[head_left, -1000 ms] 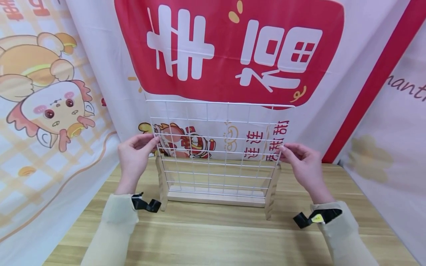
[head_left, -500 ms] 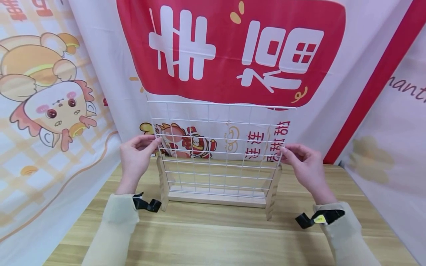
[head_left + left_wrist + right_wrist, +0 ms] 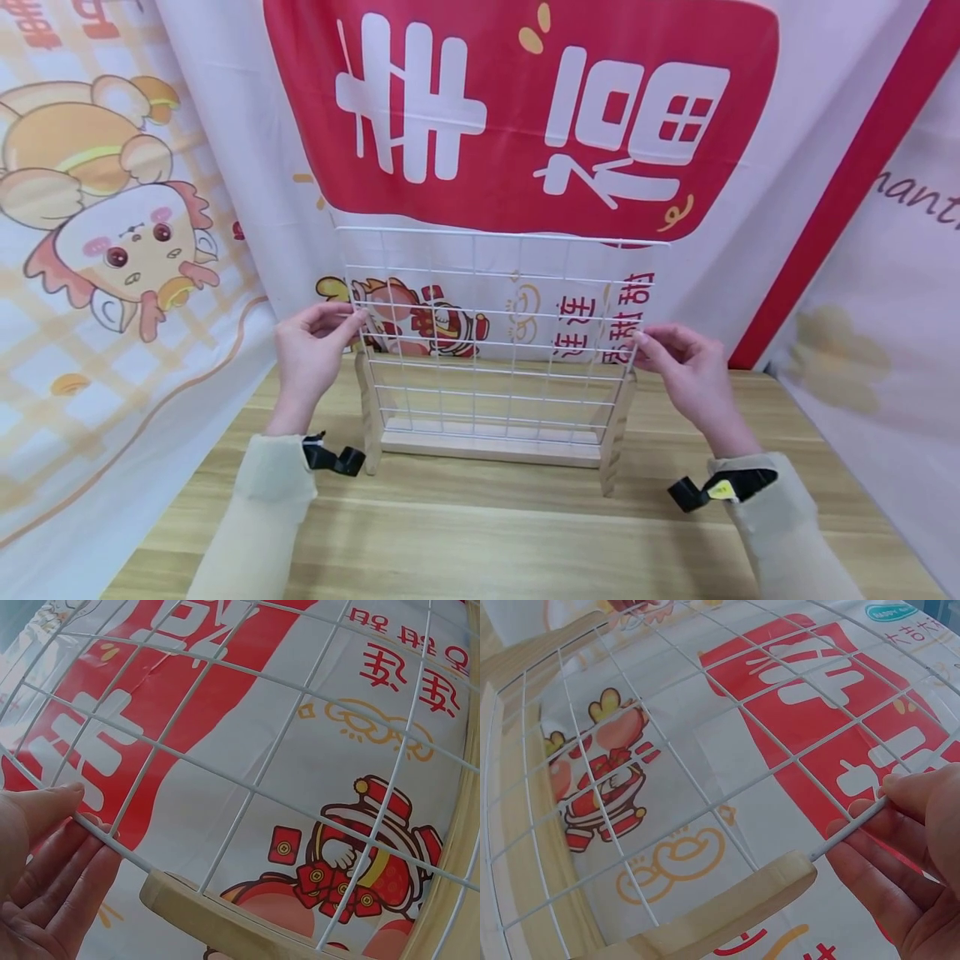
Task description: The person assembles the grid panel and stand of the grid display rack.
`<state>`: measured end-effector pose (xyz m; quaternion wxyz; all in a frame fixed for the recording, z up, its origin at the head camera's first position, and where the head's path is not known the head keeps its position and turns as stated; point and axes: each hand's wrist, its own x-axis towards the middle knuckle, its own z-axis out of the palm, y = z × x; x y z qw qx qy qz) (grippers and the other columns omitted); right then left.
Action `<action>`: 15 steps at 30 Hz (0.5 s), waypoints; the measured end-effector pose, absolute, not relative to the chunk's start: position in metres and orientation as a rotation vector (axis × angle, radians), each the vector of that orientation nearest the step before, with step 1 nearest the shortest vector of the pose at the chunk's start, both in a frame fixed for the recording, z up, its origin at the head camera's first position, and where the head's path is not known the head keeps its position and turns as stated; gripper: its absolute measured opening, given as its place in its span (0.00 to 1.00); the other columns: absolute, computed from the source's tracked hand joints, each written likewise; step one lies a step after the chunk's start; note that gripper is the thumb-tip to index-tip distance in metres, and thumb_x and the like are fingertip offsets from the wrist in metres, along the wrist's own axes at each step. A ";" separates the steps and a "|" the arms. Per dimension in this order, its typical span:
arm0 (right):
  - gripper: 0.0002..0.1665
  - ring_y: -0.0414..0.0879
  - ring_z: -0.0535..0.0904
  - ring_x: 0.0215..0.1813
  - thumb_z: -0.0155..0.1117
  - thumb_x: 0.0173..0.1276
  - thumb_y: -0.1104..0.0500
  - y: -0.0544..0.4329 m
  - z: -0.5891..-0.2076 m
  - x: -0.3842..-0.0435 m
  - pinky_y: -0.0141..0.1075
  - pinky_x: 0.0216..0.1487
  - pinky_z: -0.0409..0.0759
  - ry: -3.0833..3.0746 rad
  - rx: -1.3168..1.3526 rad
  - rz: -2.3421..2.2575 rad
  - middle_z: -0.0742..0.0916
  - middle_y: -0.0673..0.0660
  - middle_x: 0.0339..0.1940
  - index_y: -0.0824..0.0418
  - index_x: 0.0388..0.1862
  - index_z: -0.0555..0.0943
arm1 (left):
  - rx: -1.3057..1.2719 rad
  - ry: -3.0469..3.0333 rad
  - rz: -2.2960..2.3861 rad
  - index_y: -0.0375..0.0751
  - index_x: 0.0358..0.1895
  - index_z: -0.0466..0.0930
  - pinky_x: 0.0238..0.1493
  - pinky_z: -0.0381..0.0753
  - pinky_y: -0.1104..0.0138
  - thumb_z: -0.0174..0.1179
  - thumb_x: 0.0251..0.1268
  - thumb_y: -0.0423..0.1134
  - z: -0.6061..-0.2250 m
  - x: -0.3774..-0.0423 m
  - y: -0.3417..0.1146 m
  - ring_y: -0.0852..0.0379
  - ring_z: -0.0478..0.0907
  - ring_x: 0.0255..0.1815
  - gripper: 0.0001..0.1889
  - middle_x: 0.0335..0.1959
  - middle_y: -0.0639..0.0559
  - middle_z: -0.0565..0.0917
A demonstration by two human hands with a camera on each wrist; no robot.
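A white wire grid panel (image 3: 512, 367) stands upright in a pale wooden stand (image 3: 491, 451) on the table. My left hand (image 3: 309, 354) pinches the panel's left edge wire between thumb and fingers, above the stand's left upright. On the opposite side, my right hand (image 3: 693, 379) pinches the right edge wire at about the same height. The left wrist view shows the thumb on one side of the wire and fingers on the other, near the wooden upright (image 3: 225, 921). In the right wrist view, the edge wire runs out of the wooden upright (image 3: 757, 904) into my fingers.
The stand rests on a wood-grain table (image 3: 480, 533). Close behind the panel hangs a printed cloth (image 3: 510, 192) with a big red patch. More printed cloth (image 3: 187, 333) hangs at the left, and another cloth (image 3: 885, 317) hangs at the right.
My left hand has shifted slightly to the right, and the panel's top left corner with it. Both hands keep their pinch on the panel. The stand stays about where it was.
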<state>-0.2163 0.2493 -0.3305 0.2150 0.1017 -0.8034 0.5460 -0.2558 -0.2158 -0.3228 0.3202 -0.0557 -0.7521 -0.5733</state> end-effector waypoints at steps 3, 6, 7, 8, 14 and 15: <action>0.22 0.46 0.87 0.45 0.67 0.73 0.49 0.249 -0.333 -0.216 0.35 0.45 0.87 -2.241 0.278 1.527 0.87 0.61 0.49 0.64 0.56 0.84 | -0.147 -1.988 -1.523 0.33 0.44 0.87 0.34 0.87 0.70 0.75 0.61 0.40 -0.324 -0.255 -0.217 0.53 0.87 0.31 0.15 0.34 0.49 0.89; 0.22 0.46 0.87 0.44 0.67 0.74 0.50 0.249 -0.335 -0.215 0.35 0.44 0.87 -2.241 0.273 1.525 0.87 0.64 0.49 0.64 0.56 0.84 | -0.148 -1.994 -1.530 0.33 0.44 0.87 0.33 0.87 0.70 0.75 0.61 0.41 -0.326 -0.255 -0.217 0.52 0.87 0.30 0.15 0.34 0.49 0.89; 0.21 0.45 0.87 0.44 0.67 0.74 0.50 0.249 -0.335 -0.215 0.35 0.44 0.87 -2.240 0.271 1.522 0.87 0.65 0.50 0.63 0.56 0.84 | -0.151 -1.994 -1.529 0.33 0.44 0.87 0.33 0.87 0.69 0.75 0.61 0.40 -0.326 -0.255 -0.217 0.51 0.87 0.30 0.15 0.34 0.49 0.89; 0.21 0.45 0.88 0.44 0.67 0.74 0.50 0.249 -0.334 -0.216 0.35 0.44 0.87 -2.235 0.271 1.519 0.87 0.65 0.50 0.64 0.56 0.84 | -0.157 -1.991 -1.532 0.33 0.44 0.87 0.33 0.87 0.69 0.75 0.61 0.40 -0.325 -0.255 -0.218 0.52 0.87 0.30 0.15 0.34 0.49 0.89; 0.23 0.45 0.88 0.43 0.67 0.73 0.48 0.251 -0.332 -0.218 0.34 0.45 0.86 -2.224 0.289 1.517 0.88 0.61 0.49 0.64 0.56 0.84 | -0.187 -1.969 -1.530 0.33 0.42 0.87 0.33 0.88 0.68 0.75 0.61 0.41 -0.324 -0.258 -0.217 0.53 0.86 0.29 0.15 0.33 0.49 0.89; 0.23 0.45 0.88 0.43 0.67 0.73 0.48 0.251 -0.331 -0.218 0.34 0.45 0.86 -2.225 0.289 1.517 0.88 0.61 0.49 0.64 0.56 0.84 | -0.187 -1.969 -1.523 0.33 0.42 0.87 0.33 0.87 0.69 0.75 0.61 0.41 -0.324 -0.259 -0.217 0.52 0.86 0.28 0.15 0.33 0.49 0.89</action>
